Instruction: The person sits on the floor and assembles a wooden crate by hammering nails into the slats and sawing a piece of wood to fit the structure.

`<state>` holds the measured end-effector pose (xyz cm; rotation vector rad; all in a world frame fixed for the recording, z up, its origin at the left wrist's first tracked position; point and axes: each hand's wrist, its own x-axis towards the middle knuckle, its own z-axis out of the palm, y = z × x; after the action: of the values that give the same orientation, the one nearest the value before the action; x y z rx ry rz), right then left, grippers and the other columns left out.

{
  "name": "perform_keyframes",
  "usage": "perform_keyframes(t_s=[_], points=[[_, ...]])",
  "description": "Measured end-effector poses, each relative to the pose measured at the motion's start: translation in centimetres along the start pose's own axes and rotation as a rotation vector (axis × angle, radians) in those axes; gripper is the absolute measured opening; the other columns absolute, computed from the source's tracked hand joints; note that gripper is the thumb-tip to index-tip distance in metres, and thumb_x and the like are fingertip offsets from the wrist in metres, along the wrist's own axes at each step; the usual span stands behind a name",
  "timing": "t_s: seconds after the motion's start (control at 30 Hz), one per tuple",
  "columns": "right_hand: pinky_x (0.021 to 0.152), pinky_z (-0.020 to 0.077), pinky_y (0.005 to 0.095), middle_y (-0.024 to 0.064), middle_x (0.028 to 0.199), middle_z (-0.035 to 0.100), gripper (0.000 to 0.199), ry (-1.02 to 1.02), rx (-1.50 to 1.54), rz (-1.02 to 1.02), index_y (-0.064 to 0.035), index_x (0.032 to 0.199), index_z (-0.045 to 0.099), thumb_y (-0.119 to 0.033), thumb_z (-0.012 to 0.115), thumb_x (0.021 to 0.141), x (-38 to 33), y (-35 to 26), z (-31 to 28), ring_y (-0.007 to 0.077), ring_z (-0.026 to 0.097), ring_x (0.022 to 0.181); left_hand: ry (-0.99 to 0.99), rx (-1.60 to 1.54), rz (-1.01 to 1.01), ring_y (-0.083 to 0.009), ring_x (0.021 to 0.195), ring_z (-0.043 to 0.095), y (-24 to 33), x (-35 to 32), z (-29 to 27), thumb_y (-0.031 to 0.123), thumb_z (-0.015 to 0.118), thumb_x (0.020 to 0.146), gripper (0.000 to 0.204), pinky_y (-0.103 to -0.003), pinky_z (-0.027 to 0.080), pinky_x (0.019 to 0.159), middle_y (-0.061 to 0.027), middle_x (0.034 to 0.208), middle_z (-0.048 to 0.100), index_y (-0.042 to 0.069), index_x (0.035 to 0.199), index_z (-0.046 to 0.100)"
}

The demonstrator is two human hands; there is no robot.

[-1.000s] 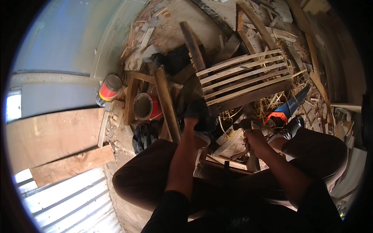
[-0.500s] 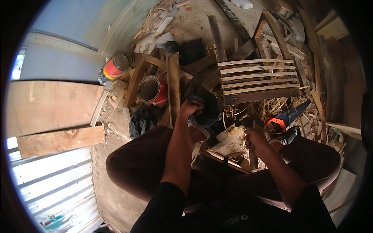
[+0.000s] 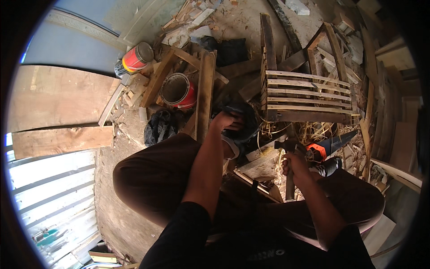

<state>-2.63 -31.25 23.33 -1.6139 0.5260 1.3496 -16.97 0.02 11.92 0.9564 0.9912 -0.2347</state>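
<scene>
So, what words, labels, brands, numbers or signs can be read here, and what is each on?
Black shirt: pale printed characters, which I won't copy out.
Orange-handled saw: a faint marking on the blade, too small to read.
Red-and-yellow tin: no lettering I can make out.
Red bucket: none I can make out.
Hammer in the right hand: no text visible.

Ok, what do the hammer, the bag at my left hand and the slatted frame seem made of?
Hammer: probably metal at its dark, solid-looking head; handle unclear. Bag: likely thin plastic, black and creased. Slatted frame: apparently wood, rough-edged, pale and dark, unvarnished-looking.
</scene>
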Motion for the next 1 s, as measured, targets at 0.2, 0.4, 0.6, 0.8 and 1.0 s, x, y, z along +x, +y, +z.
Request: perform_keyframes(t_s=[0.2, 0.4, 0.6, 0.8, 1.0], points=[[0.052, 0.0448, 0.0337, 0.0057, 0.073, 0.056, 0.012, -0.052, 0.034, 0.030, -0.0095, 0.101, 0.053, -0.015, 0.063, 0.097, -0.9, -0.9, 1.4, 0.0158, 0.051, 0.055, -0.160, -0.014, -0.046, -0.0336, 0.112, 0.073, -0.5, -0.8, -2.5, 0.011, 0.064, 0.105, 0.036, -0.043, 0.063, 0.099, -0.0228, 0.124, 0.072, -0.006, 0.136, 0.060], [0.052, 0.0430, 0.0346, 0.0063, 0.075, 0.054, 0.016, -0.118, 0.088, 0.010, -0.0059, 0.103, 0.053, -0.019, 0.061, 0.098, -2.5, -1.4, 2.3, 0.0168, 0.050, 0.057, -0.208, -0.103, 0.064, -0.0288, 0.107, 0.075, 1.3, -6.6, -1.0, 0.012, 0.071, 0.101, 0.027, -0.033, 0.065, 0.094, -0.0221, 0.116, 0.074, -0.005, 0.121, 0.063], [0.053, 0.0433, 0.0344, 0.0055, 0.078, 0.055, 0.012, -0.189, 0.156, 0.013, -0.0072, 0.100, 0.052, -0.017, 0.060, 0.099, -5.8, -1.6, 2.6, 0.0162, 0.051, 0.058, -0.174, -0.319, 0.253, -0.0256, 0.104, 0.076, 4.3, -12.7, 2.9, 0.005, 0.072, 0.100, 0.014, -0.031, 0.065, 0.095, -0.0178, 0.106, 0.074, -0.003, 0.109, 0.064], [0.054, 0.0442, 0.0337, 0.0056, 0.077, 0.055, 0.014, -0.252, 0.250, -0.016, -0.0066, 0.100, 0.051, -0.018, 0.059, 0.101, -8.6, -2.0, 1.3, 0.0160, 0.052, 0.060, -0.312, -0.379, 0.382, -0.0256, 0.100, 0.076, 6.7, -17.2, 6.3, 0.004, 0.072, 0.099, 0.018, -0.030, 0.066, 0.090, -0.0173, 0.108, 0.073, -0.004, 0.115, 0.066], [0.056, 0.0442, 0.0329, 0.0042, 0.076, 0.054, 0.009, -0.265, 0.397, -0.064, -0.0088, 0.101, 0.054, -0.013, 0.061, 0.097, -10.4, -2.5, 0.1, 0.0153, 0.052, 0.062, -0.010, -0.247, 0.557, -0.0281, 0.103, 0.075, 12.5, -23.8, 11.3, 0.008, 0.073, 0.099, 0.030, -0.033, 0.064, 0.095, -0.0212, 0.113, 0.073, -0.009, 0.123, 0.066]])
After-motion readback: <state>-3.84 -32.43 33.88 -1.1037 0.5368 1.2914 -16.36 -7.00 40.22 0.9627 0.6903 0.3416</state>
